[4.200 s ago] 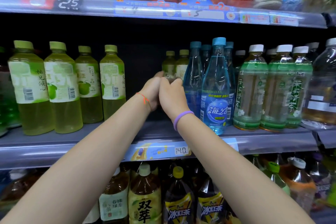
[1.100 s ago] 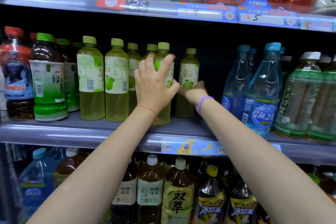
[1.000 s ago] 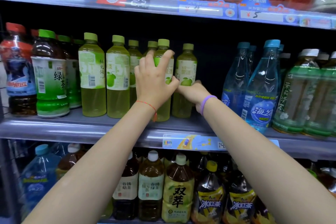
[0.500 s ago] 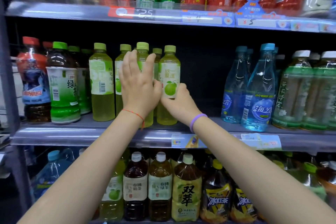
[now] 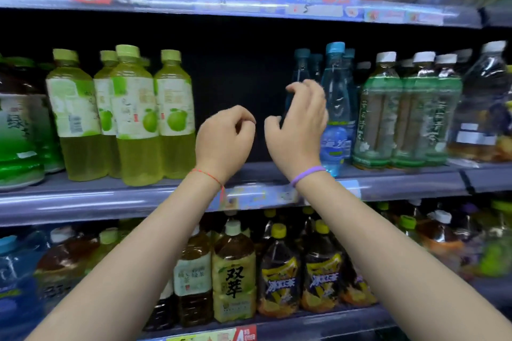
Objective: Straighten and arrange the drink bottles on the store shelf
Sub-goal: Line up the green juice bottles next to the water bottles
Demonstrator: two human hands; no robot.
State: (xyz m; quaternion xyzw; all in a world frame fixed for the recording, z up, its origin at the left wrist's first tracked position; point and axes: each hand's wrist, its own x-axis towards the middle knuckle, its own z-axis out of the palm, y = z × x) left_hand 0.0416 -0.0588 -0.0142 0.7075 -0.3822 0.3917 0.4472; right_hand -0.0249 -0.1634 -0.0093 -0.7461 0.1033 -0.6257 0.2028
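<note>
now | both hands (image 5: 260,133) loosely curled, holding nothing | blue bottles (image 5: 336,108) partly hidden | labels blurred

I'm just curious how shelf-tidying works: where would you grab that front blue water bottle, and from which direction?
Probably around the narrow waist of the blue water bottle, above its label, coming from the open front and from the side of the bare gap. It stands upright with green tea bottles close on its other side. The right hand is nearest.
</note>
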